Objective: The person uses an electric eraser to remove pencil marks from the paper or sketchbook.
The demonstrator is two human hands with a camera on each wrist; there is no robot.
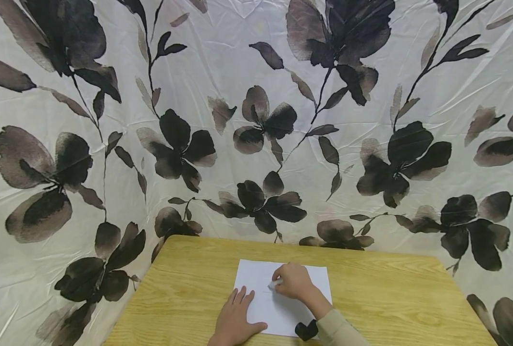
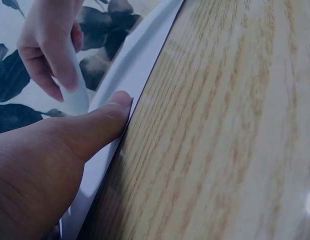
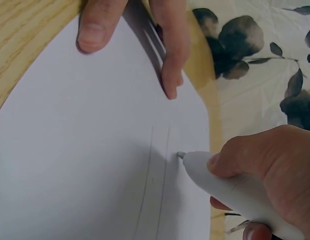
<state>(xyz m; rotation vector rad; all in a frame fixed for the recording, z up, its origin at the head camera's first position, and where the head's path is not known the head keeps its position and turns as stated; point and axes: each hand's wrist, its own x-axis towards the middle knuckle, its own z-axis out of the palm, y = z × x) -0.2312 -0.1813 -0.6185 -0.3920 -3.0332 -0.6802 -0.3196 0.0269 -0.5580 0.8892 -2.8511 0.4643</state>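
A white sheet of paper (image 1: pixel 284 310) lies on the wooden table, with two thin, nearly parallel lines (image 3: pixel 162 180) drawn on it. My right hand (image 1: pixel 294 281) grips a thick white pen-like tool (image 3: pixel 235 192). Its narrow grey tip (image 3: pixel 181 155) is at the paper, just beside the upper end of the lines; whether it touches, I cannot tell. At the sheet's left side, my left hand (image 1: pixel 237 318) rests with fingers spread, fingertips on the paper. In the left wrist view, the left thumb (image 2: pixel 107 117) lies along the paper's near edge.
The yellow wood-grain table (image 1: pixel 390 298) extends on both sides of the sheet. Behind it hangs a pale cloth (image 1: pixel 226 168) printed with dark flowers. A small black object (image 1: pixel 306 330) sits by the right sleeve (image 1: pixel 338 330), at the sheet's near edge.
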